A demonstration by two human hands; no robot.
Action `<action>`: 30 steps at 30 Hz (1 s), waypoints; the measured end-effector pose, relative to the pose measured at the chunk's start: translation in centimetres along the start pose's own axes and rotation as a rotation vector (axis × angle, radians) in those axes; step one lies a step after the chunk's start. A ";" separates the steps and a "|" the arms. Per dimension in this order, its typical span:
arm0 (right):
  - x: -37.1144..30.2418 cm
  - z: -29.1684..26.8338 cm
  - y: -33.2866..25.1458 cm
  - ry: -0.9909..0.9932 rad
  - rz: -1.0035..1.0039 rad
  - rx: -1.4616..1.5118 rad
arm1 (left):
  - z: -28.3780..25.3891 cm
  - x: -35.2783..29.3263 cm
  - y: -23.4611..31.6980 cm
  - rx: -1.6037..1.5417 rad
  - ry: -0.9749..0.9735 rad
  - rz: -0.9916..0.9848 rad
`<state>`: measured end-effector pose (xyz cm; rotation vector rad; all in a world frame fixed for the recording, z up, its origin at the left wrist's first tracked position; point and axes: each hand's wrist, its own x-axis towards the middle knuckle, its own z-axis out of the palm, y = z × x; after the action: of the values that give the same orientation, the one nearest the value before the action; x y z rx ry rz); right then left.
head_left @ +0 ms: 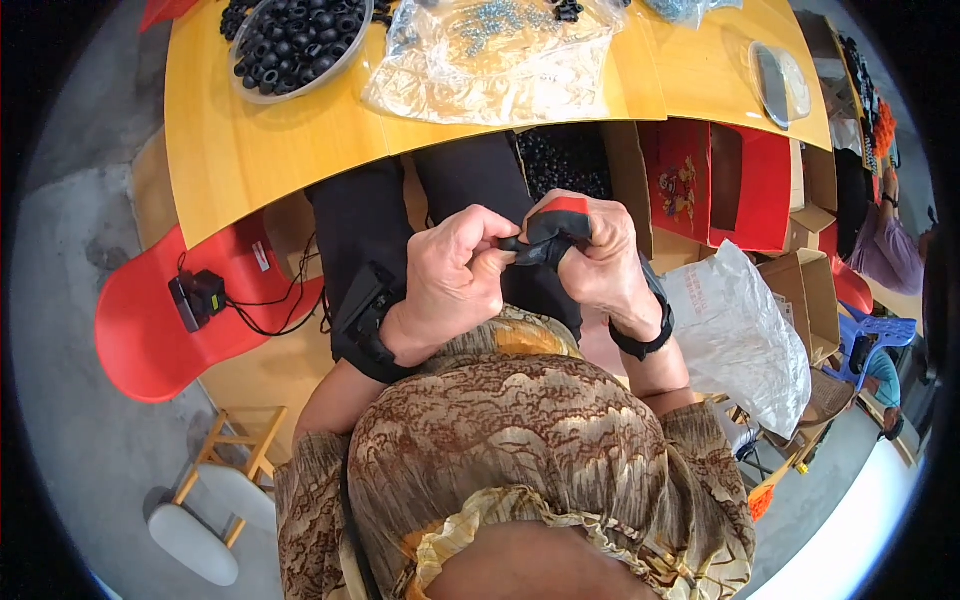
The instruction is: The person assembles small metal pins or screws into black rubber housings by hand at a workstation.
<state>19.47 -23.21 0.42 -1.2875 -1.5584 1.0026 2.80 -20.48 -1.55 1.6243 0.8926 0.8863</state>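
Note:
My left hand (448, 275) is closed in front of my lap, thumb and index finger pinching the end of a small black piece (512, 244). Right beside it, my right hand (607, 268) is closed on the same dark piece, whose exact kind I cannot make out. A red and black covering (563, 214) lies over its index finger; whether it is a finger guard or part of something held is unclear. Both hands are raised just off the table's near edge, almost touching. Black straps circle both wrists.
On the yellow table (270, 135) stand a clear bowl (353, 58) of black ring-shaped parts and a plastic bag (480, 98) with small metal pieces. Below are a box of black parts (565, 160), a red box (765, 190) and a red chair (140, 340). Another person (893, 250) sits far right.

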 end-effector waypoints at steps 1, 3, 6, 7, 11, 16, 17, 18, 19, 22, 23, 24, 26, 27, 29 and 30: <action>0.0 0.0 0.0 -0.026 0.032 0.008 | 0.0 -0.1 0.0 -0.007 -0.026 -0.015; -0.1 -0.2 -0.1 -0.045 0.093 0.064 | 0.2 -0.3 -0.4 -0.042 -0.023 -0.040; -0.5 0.2 -0.1 -0.028 0.241 0.263 | 0.4 -0.1 -0.1 -0.095 -0.005 -0.050; -0.6 0.3 0.0 0.004 0.320 0.407 | 0.4 0.0 0.1 -0.109 0.015 -0.033; -0.8 0.0 0.0 -0.035 0.457 0.567 | -0.1 -0.3 0.0 -0.038 -0.028 0.063; -1.7 0.3 0.3 -0.169 0.506 0.603 | -0.8 -0.5 -0.2 0.101 -0.115 0.185; -1.9 0.4 0.4 -0.183 0.504 0.605 | -0.9 -0.3 -0.1 0.193 -0.104 0.273; -2.2 0.6 0.4 -0.184 0.502 0.606 | -0.9 -0.8 -0.6 0.193 -0.129 0.240; -2.5 0.7 0.4 -0.209 0.504 0.618 | -0.9 -0.7 -0.5 0.191 -0.129 0.239; -3.3 1.7 0.7 -0.251 0.473 0.651 | -1.1 -0.6 -0.3 0.154 -0.161 0.272; -3.5 1.9 0.4 -0.251 0.475 0.651 | -1.1 -0.7 -0.5 0.152 -0.161 0.272; -3.6 2.1 -0.2 -0.205 0.498 0.715 | -1.1 -0.8 -0.6 0.114 -0.190 0.257; -4.2 2.6 0.4 -0.176 0.463 0.612 | -1.0 -1.1 -0.9 0.075 -0.219 0.242; -4.3 2.7 0.3 -0.176 0.464 0.612 | -0.8 -1.3 -1.1 -0.038 -0.223 0.180; -4.2 2.8 -0.2 -0.104 0.541 0.668 | -0.5 -1.6 -1.5 -0.150 -0.227 0.120; -4.1 2.9 0.0 -0.104 0.540 0.668 | -0.4 -1.7 -1.6 -0.235 -0.220 0.039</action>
<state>17.16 -27.45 -1.02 -1.1852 -0.8110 1.7660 1.48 -21.53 -3.27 1.5044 0.5830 0.7898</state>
